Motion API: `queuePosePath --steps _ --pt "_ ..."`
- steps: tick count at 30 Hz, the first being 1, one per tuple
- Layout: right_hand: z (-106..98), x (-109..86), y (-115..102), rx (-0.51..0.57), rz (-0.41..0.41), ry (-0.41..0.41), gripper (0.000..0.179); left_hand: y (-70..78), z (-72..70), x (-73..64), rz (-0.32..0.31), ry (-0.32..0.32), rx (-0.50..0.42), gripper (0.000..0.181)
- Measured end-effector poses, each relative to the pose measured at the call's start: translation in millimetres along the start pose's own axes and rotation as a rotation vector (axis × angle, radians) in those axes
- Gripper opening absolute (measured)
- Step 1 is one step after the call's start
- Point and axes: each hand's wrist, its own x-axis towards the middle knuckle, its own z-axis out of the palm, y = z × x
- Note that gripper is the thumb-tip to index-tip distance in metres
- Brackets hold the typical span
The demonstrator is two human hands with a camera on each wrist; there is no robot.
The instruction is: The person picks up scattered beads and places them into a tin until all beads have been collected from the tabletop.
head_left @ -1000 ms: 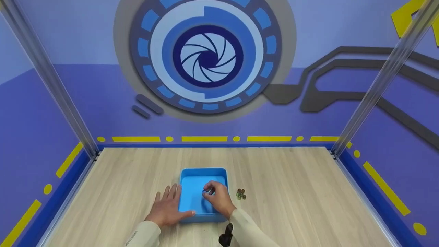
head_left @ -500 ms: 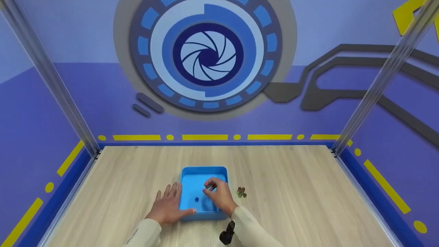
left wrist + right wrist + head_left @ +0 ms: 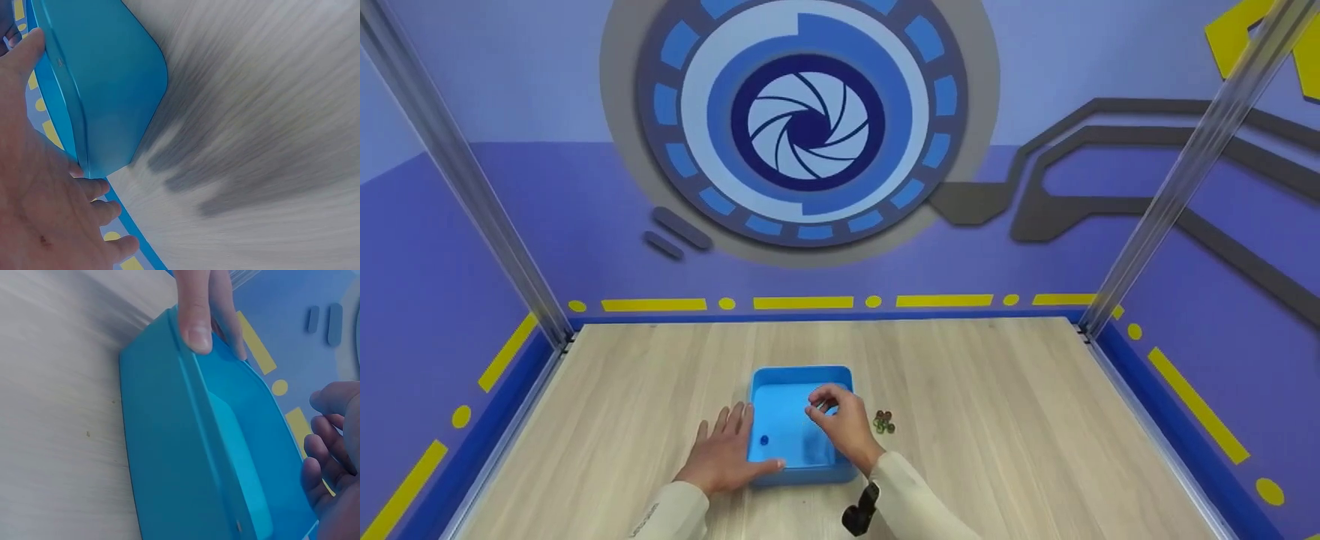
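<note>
A blue plastic box (image 3: 791,475) stands on the table, its top uncovered. A small dark-blue marble (image 3: 764,440) lies inside, near the left wall. My left hand (image 3: 720,457) steadies the box from the left, fingers spread along that side and thumb over the front rim. In the left wrist view that hand (image 3: 45,191) has its fingers extended. My right hand (image 3: 844,424) hovers above the right part of the box with loosely bent fingers. The right wrist view shows nothing between the fingers of this right hand (image 3: 340,455).
To the right of the box, several small greenish-brown marbles (image 3: 884,421) lie bunched on the wooden table (image 3: 997,420). Printed blue walls (image 3: 547,225) and metal posts (image 3: 1177,172) enclose the back and sides.
The blue marble has left my right hand, dropped into the box and rolled left. My right fingers have loosened. My left hand keeps its place.
</note>
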Motion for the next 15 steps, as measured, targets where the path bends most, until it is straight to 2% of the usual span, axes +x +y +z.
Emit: queuePosePath --steps 4,9,15 --pt "-2.2 -0.4 0.1 0.008 -0.006 0.011 0.007 0.1 0.5 0.2 0.004 0.0 -0.002 0.118" --pt "-3.9 -1.0 -0.4 0.024 0.031 0.026 0.007 0.7 -0.1 -0.6 0.006 0.0 0.001 0.118" --pt "-4.5 -1.3 1.4 0.041 -0.016 0.052 0.006 0.8 -0.7 -0.4 0.006 0.006 0.01 0.116"
